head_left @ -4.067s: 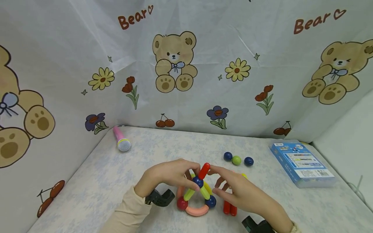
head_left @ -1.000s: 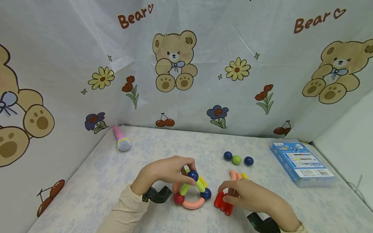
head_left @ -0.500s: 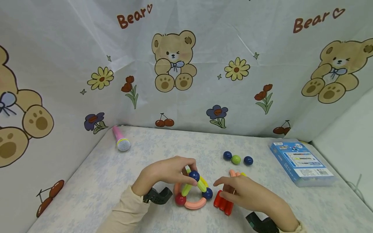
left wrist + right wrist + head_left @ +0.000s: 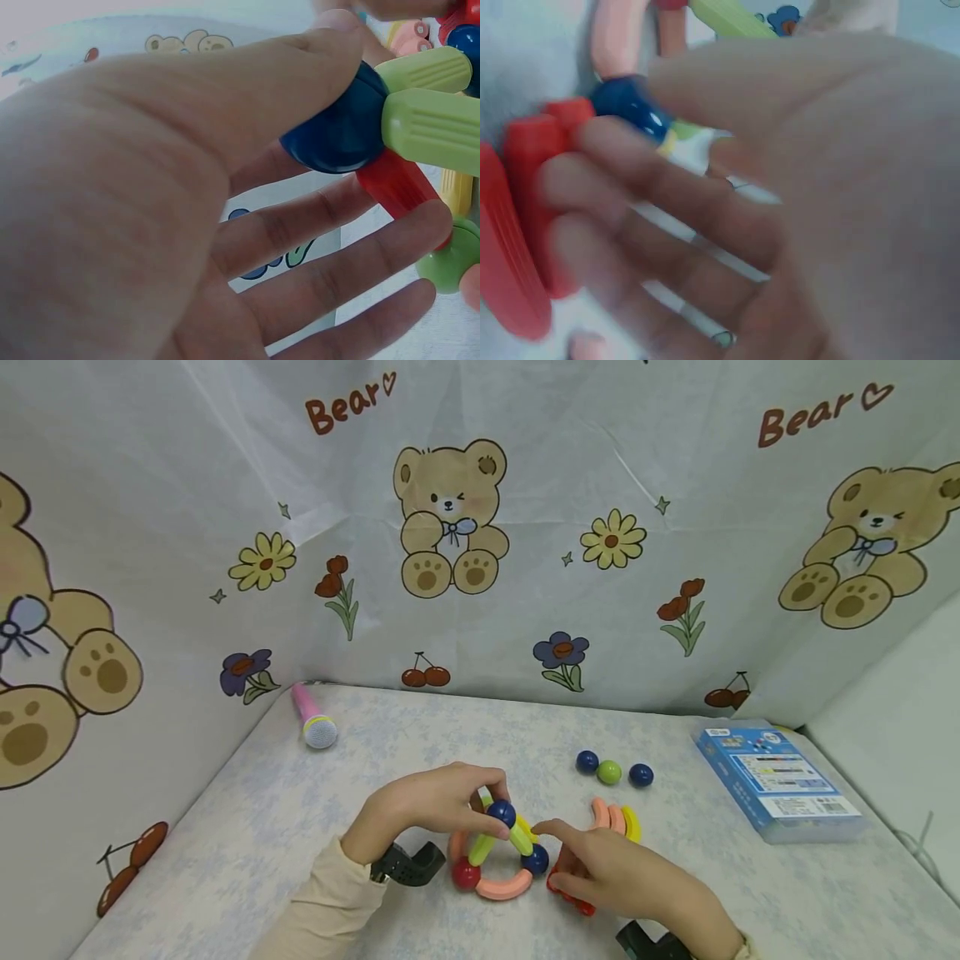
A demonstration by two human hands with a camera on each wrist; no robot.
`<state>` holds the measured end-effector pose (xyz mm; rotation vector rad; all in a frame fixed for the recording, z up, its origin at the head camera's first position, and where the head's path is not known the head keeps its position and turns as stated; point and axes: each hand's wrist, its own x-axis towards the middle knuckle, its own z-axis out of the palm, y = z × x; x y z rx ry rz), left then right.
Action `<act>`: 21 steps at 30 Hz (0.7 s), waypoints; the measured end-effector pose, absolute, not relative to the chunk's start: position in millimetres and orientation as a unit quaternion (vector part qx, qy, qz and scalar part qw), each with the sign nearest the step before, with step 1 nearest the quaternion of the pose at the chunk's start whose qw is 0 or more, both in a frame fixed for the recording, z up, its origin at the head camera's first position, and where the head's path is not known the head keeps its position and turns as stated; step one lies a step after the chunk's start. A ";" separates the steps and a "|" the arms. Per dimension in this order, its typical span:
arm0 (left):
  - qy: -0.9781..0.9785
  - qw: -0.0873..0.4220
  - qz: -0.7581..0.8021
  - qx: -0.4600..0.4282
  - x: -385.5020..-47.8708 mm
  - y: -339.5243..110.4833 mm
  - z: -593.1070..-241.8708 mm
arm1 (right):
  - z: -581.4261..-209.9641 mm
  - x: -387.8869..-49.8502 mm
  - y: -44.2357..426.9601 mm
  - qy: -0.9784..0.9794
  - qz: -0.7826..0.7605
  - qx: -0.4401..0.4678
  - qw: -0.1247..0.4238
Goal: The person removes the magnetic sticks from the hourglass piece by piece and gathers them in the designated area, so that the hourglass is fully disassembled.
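Note:
My left hand (image 4: 442, 797) holds the blue ball (image 4: 501, 813) atop a ball-and-rod frame between thumb and fingers; in the left wrist view my thumb lies on that blue ball (image 4: 337, 124), with light green rods (image 4: 431, 124) and a red rod (image 4: 397, 184) joined to it. Curved rods (image 4: 504, 887) and a red ball (image 4: 466, 874) form the base. My right hand (image 4: 622, 868) is over red rods (image 4: 581, 906), its index finger stretched towards the frame's lower blue ball (image 4: 535, 859). Nothing is visibly gripped in it; the right wrist view is blurred around its fingers.
Behind the right hand lie peach and yellow curved rods (image 4: 617, 817). Two blue balls and a green ball (image 4: 609, 772) sit farther back. A blue box (image 4: 776, 781) stands at the right, a pink toy microphone (image 4: 313, 718) at the back left.
The red rod upright on the top ball about four seconds ago is gone from there. Since half a second ago, my right hand has moved left towards the frame, uncovering more of the curved rods.

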<state>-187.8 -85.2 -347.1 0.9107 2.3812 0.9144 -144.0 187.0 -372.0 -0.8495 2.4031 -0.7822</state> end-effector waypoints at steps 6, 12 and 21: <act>0.858 0.216 0.332 0.327 -187.0 -81.4 -346.2 | -377.4 -143.0 184.0 0.873 -0.284 -0.314 0.241; 0.857 0.217 0.332 0.331 -186.9 -78.5 -346.0 | -376.6 -145.3 186.2 0.872 -0.287 -0.307 0.252; 0.856 0.220 0.323 0.338 -187.9 -84.8 -346.4 | -377.2 -145.3 179.8 0.878 -0.273 -0.344 0.188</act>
